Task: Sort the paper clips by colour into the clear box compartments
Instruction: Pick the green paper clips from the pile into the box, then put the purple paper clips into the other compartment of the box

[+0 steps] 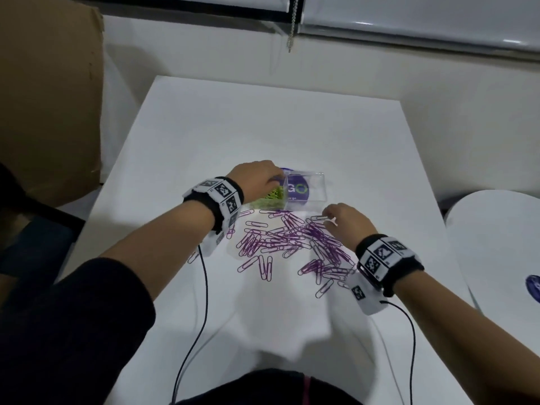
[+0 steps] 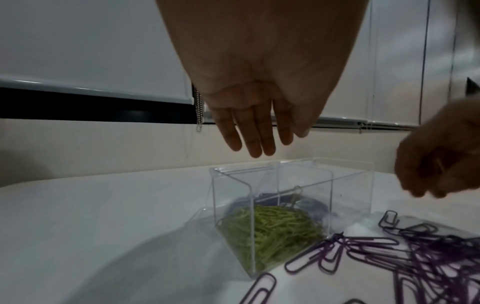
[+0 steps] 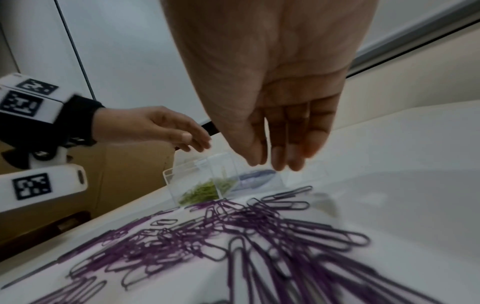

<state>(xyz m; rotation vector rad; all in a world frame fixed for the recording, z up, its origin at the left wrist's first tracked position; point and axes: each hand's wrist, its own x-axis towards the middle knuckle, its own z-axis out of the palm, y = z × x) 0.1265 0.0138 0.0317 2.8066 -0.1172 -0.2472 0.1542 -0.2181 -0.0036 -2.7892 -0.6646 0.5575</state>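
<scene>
A clear two-compartment box (image 1: 317, 197) (image 2: 324, 181) (image 3: 223, 164) stands mid-table. Its left compartment holds a heap of green paper clips (image 1: 270, 198) (image 2: 272, 230) (image 3: 202, 191). One clip (image 2: 296, 192) is in mid-air inside the box. My left hand (image 1: 271, 175) (image 2: 259, 144) (image 3: 192, 139) hovers over that compartment with straight fingers and holds nothing. Purple paper clips (image 1: 292, 238) (image 2: 415, 257) (image 3: 233, 236) lie scattered in front of the box. My right hand (image 1: 328, 214) (image 3: 275, 158) hangs just above the pile's far right edge, fingers pointing down, nothing in them.
A purple round sticker (image 1: 301, 190) shows through the box's right compartment. A brown cardboard box (image 1: 49, 97) stands off the table's left edge and a white round surface (image 1: 496, 244) is at the right. Two black wrist cables (image 1: 204, 287) trail over the near table.
</scene>
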